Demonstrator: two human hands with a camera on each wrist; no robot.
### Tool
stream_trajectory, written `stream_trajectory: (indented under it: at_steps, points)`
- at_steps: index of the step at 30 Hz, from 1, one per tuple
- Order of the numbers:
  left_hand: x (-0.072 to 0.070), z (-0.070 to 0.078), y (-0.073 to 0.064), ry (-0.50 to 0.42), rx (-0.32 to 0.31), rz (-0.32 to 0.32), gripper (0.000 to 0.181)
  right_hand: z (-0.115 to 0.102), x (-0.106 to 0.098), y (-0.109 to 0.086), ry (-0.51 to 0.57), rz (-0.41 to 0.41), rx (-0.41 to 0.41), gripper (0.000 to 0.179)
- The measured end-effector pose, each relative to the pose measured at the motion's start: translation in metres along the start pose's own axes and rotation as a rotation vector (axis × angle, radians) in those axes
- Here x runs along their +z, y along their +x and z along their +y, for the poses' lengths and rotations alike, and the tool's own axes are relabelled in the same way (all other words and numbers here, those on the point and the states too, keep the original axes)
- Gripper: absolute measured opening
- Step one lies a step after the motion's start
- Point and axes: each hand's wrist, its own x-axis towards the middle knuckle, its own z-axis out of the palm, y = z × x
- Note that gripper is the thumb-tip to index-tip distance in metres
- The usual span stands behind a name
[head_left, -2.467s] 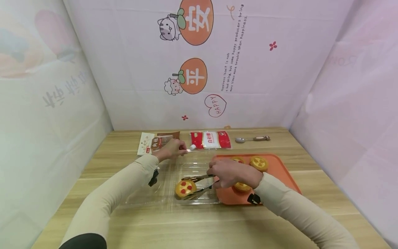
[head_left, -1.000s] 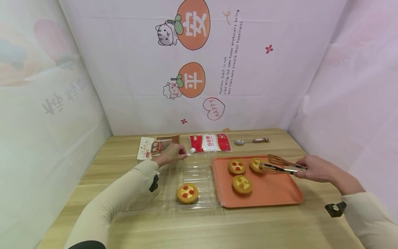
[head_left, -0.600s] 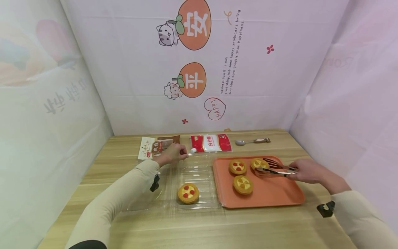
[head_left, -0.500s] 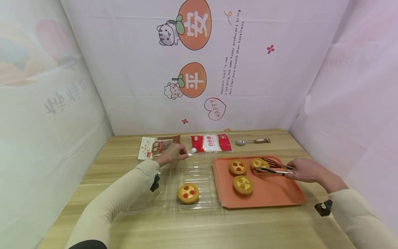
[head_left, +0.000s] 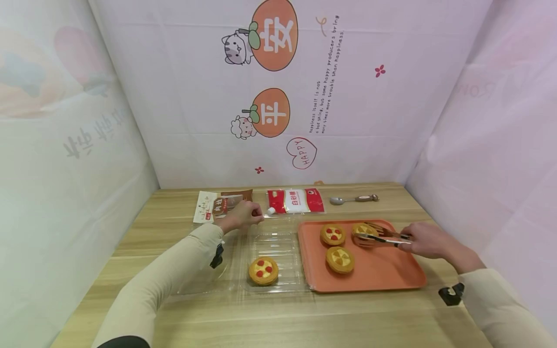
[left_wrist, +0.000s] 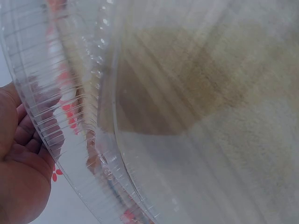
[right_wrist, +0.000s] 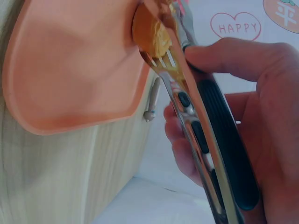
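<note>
In the head view, the tart (head_left: pixel 363 231) sits on the tray (head_left: pixel 387 273), at its far side, to the left of the right hand (head_left: pixel 428 241) and a little farther from the person. It is round, so it has no long axis; the tongs (head_left: pixel 393 240) give the line, running from the hand leftward to the tart, with their two slotted ends at its far and near sides. The right hand is clearly the nearer one. The left hand (head_left: pixel 241 216) is well apart from this tart, its fingers curled by the far edge of the clear box (head_left: pixel 285 258), which lies on the desk (head_left: pixel 226 319) just beside the tray and carries a red-topped tart (head_left: pixel 263 270). In the left wrist view, some bent fingers of the left hand show through the ribbed plastic rim; whether they pinch it, I cannot tell. In the right wrist view, the right hand grips the tongs, the thumb on one arm and the fingers around the other. The tong arms stand only narrowly apart, and the slotted ends are at the tart; whether both press on it is hidden.
</note>
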Motion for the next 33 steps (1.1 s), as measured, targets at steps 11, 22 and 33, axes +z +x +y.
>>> stream_trajectory:
  at_steps: [11, 22, 33]
  points:
    - [0.001, 0.001, -0.001, 0.003, -0.005, 0.001, 0.012, -0.046, -0.047, 0.005, -0.102, 0.19, -0.063, 0.035]
    - [0.0, 0.003, 0.0, 0.012, -0.02, -0.006, 0.013, -0.132, -0.054, 0.039, -0.186, 0.106, -0.282, 0.034]
    - [0.002, 0.0, 0.0, 0.017, -0.034, -0.008, 0.012, -0.176, -0.037, 0.069, -0.23, -0.142, -0.316, 0.026]
